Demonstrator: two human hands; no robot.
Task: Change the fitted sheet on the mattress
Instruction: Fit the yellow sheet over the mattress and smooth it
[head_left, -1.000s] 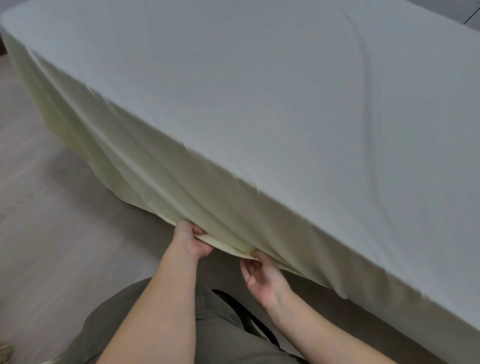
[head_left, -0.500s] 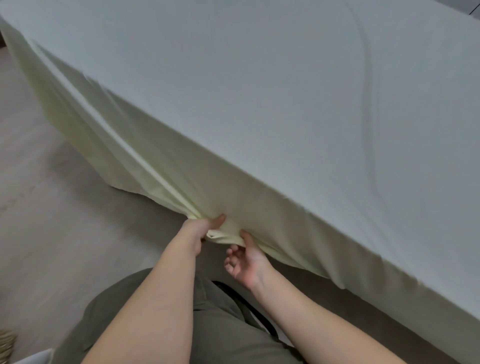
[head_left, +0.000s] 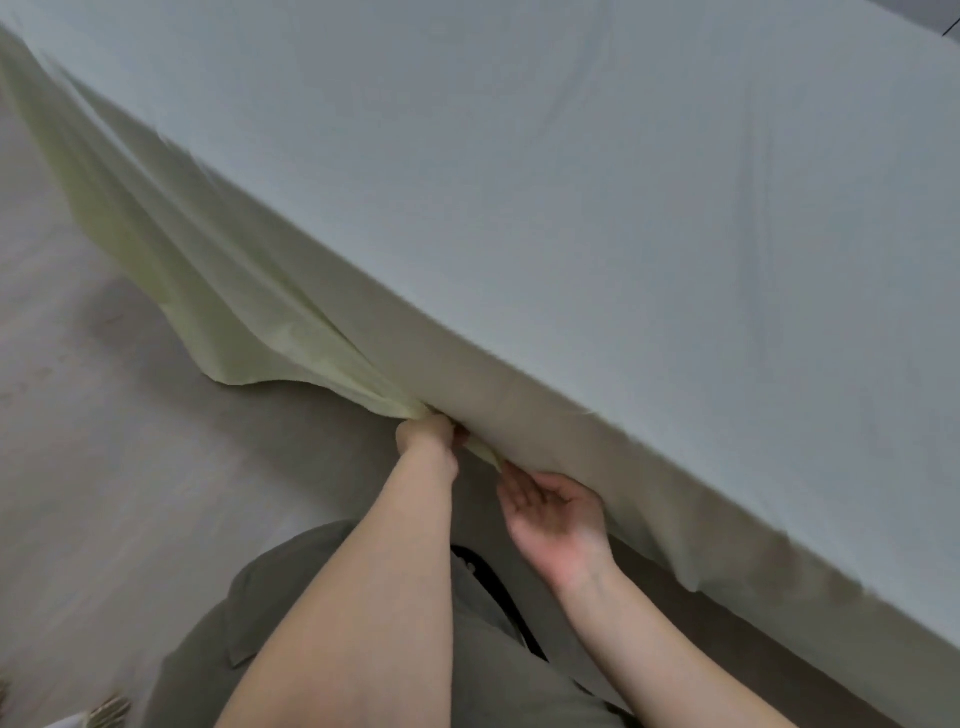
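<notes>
Nearest the camera, the person's lap in olive trousers (head_left: 197, 670) fills the bottom of the view, with a black strap (head_left: 501, 597) running across it between the two bare forearms. The left hand (head_left: 427, 435) reaches forward and is closed tight around a bunched fold of the pale yellow-green fitted sheet (head_left: 571, 208), gripping it right at the lower edge of the bed's side; the fabric pulls into taut creases that fan away to the left from that fist. Just beside it, the right hand (head_left: 556, 512) lies palm up with its fingers loosely spread and holding nothing, the fingertips (head_left: 506, 475) at a small loose flap of the sheet's hem; whether they touch it cannot be told. Beyond the hands the sheet hangs down the side, its hem free above the pale grey floor (head_left: 104, 415) at the left. Farther on it lies spread over the mattress top, covering it with only a few faint wrinkles.
</notes>
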